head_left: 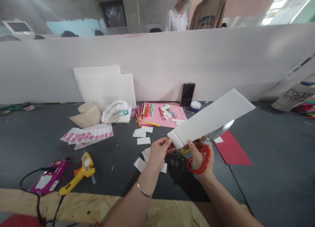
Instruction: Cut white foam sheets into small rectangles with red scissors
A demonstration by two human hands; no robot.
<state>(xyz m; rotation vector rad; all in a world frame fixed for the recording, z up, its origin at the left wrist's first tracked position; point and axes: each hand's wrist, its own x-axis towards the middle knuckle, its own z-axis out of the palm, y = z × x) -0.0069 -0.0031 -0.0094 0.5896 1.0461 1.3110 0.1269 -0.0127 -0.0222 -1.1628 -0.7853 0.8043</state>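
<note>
Yellow handle [185,151] partly behind right hand [199,156]

I held a foam board strip [209,118] in my left hand [158,153], with scissors [200,161] in my right hand [198,156], both above the work mat [275,154]. Behind them, two foam boards [105,86] leaned against the partition [197,63], and a phone [187,94] leaned just to their right. In front of the phone lay a paper sheet [179,113] under crayons [145,110]. Farther left sat a sticker sheet [86,135], and nearer me, a glue gun [78,174] lay beside a corded tool [50,176].
</note>
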